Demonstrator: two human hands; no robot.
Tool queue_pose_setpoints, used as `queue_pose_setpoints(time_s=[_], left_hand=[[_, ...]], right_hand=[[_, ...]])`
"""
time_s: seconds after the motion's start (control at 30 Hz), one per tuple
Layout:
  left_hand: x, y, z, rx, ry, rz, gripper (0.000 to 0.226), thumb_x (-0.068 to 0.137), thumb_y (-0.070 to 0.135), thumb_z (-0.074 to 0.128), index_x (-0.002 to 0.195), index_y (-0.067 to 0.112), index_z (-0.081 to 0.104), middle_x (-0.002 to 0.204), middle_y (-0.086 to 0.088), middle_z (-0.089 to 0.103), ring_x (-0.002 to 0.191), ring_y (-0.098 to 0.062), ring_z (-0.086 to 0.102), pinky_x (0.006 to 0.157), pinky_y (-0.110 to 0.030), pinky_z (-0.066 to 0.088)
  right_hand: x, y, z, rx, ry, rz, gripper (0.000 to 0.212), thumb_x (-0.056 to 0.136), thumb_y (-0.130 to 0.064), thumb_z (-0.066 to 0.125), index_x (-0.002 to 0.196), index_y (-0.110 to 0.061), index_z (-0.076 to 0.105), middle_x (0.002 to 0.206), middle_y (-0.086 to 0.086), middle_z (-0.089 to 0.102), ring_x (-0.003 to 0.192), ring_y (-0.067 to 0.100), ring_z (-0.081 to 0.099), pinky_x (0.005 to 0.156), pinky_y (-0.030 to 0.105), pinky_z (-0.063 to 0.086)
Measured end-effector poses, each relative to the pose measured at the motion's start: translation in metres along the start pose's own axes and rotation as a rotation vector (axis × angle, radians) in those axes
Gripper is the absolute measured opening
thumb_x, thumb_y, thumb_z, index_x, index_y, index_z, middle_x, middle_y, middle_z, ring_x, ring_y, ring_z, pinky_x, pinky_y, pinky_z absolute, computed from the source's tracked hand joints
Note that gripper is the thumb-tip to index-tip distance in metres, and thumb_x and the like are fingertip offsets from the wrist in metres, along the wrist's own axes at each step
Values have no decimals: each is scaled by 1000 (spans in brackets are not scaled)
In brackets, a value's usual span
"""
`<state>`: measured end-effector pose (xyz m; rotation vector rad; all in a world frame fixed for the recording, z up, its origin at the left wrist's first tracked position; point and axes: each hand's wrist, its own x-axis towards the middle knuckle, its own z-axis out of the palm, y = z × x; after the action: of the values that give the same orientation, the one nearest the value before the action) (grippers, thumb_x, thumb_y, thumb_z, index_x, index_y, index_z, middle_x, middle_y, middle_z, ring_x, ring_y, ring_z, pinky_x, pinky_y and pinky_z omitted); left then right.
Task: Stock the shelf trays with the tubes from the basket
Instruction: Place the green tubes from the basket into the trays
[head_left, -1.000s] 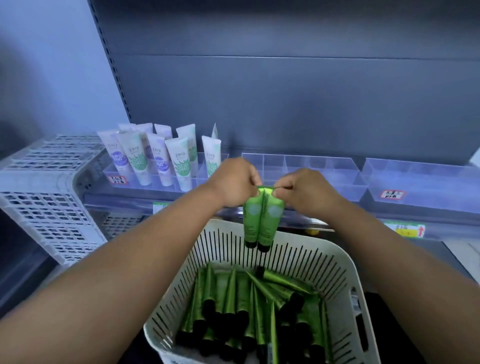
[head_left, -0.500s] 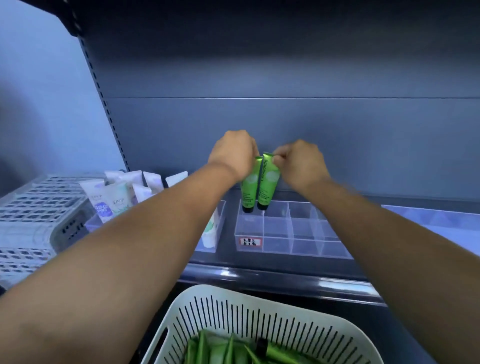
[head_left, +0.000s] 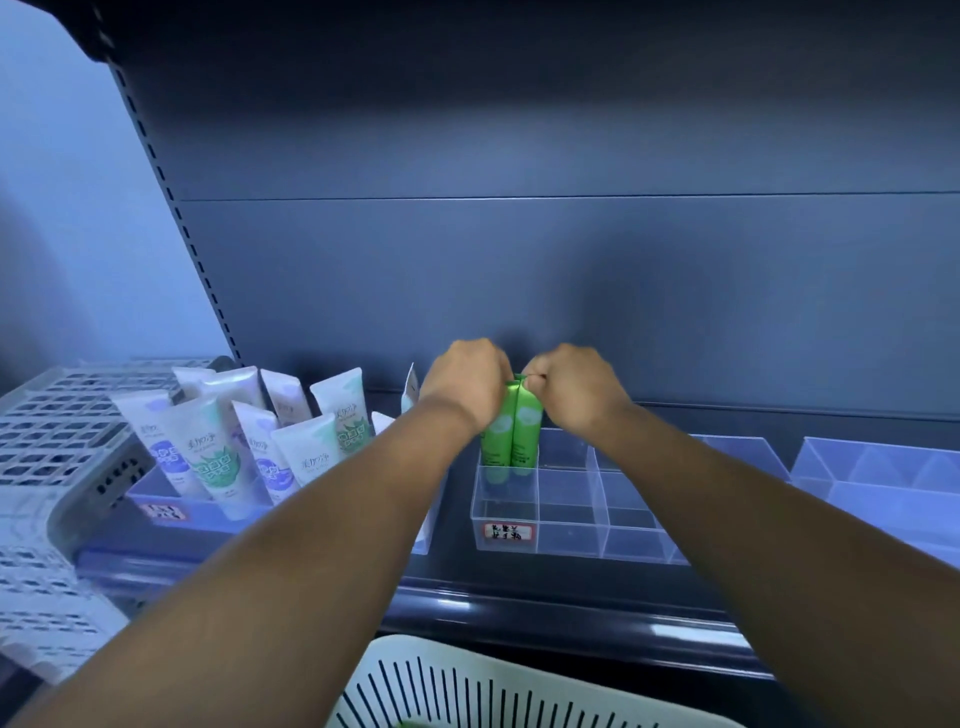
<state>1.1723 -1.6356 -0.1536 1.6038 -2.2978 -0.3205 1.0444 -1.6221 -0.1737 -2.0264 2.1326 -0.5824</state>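
Observation:
Two green tubes (head_left: 511, 434) hang side by side, caps down, with their lower ends inside the back left compartment of a clear divided tray (head_left: 571, 540) on the shelf. My left hand (head_left: 465, 382) pinches the top of the left tube. The top of the right tube is pinched by my right hand (head_left: 574, 387). Only the slotted rim of the white basket (head_left: 467, 686) shows at the bottom edge; its contents are almost out of view.
White tubes (head_left: 249, 441) stand in a clear tray at the left. A white lattice crate (head_left: 52, 467) sits further left. Another clear tray (head_left: 883, 478) lies at the right. The dark shelf lip (head_left: 519, 618) runs between basket and trays.
Both hands carried the two green tubes up from above the basket to the shelf and lowered them into the tray's back left compartment.

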Motion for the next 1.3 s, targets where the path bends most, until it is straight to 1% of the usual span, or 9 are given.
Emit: queue_pose_setpoints(time_s=[0.2, 0.27, 0.33, 0.4, 0.57, 0.73, 0.9, 1.13, 1.3], left_hand=[[-6, 1, -5, 48, -1, 28, 30, 83, 2, 51, 99, 16, 71, 103, -13, 68, 98, -36, 62, 78, -32, 49], [-12, 0, -7, 81, 3, 58, 29, 84, 3, 53, 105, 17, 68, 108, -12, 66, 102, -36, 61, 80, -34, 49], [-22, 2, -8, 107, 14, 95, 27, 87, 8, 54, 112, 15, 62, 114, -11, 63, 108, -34, 59, 81, -36, 49], [-39, 5, -9, 123, 24, 127, 29, 90, 12, 53, 118, 11, 55, 122, -11, 58, 114, -33, 56, 83, -37, 47], [-100, 7, 4, 122, -42, 231, 60, 92, 20, 59, 144, 7, 33, 147, -9, 39, 136, -24, 38, 110, -33, 35], [-168, -13, 33, 114, -149, 215, 75, 94, 25, 57, 152, 9, 12, 160, -7, 14, 148, -18, 12, 117, -24, 14], [-219, -39, 65, 143, -285, 184, 79, 94, 28, 56, 153, 8, 6, 161, -8, 7, 149, -18, 8, 119, -27, 9], [-258, -71, 118, 224, -463, 144, 82, 91, 30, 60, 152, 7, 10, 160, -9, 11, 148, -20, 12, 121, -31, 13], [-265, -91, 145, 270, -537, 129, 78, 87, 26, 63, 150, 9, 20, 157, -9, 22, 146, -23, 20, 119, -37, 22]], right_hand=[[-11, -4, -7, -28, -49, -8, 20, 95, -19, 48, 80, -21, 61, 90, 9, 63, 91, 30, 58, 71, 28, 40], [-21, -7, -11, -43, -88, -11, 19, 97, -21, 46, 110, -19, 60, 116, 11, 61, 112, 31, 55, 88, 34, 45], [-35, -9, -15, -75, -106, -17, 42, 98, -23, 45, 139, -12, 41, 142, 10, 47, 131, 29, 43, 106, 39, 38], [-54, -10, -15, -91, -94, -43, 56, 99, -27, 46, 147, -9, 26, 153, 9, 32, 141, 26, 29, 115, 37, 27], [-114, -14, -6, -183, -146, -32, 69, 100, -37, 39, 153, -13, 2, 162, 3, 3, 149, 19, 2, 121, 36, 10], [-179, -17, 18, -172, -220, -46, 69, 100, -37, 37, 153, -15, -2, 162, 2, -4, 149, 17, -5, 122, 36, 3], [-227, -12, 62, -184, -300, -38, 70, 99, -38, 38, 153, -16, -1, 162, 1, -4, 149, 17, -5, 121, 36, 3], [-274, -5, 117, -224, -388, -43, 75, 98, -39, 41, 153, -14, -2, 161, 2, -10, 149, 17, -9, 120, 36, 1], [-287, -5, 142, -214, -436, -83, 66, 100, -34, 39, 153, -17, 3, 162, 0, -2, 149, 16, -4, 119, 34, -1]])
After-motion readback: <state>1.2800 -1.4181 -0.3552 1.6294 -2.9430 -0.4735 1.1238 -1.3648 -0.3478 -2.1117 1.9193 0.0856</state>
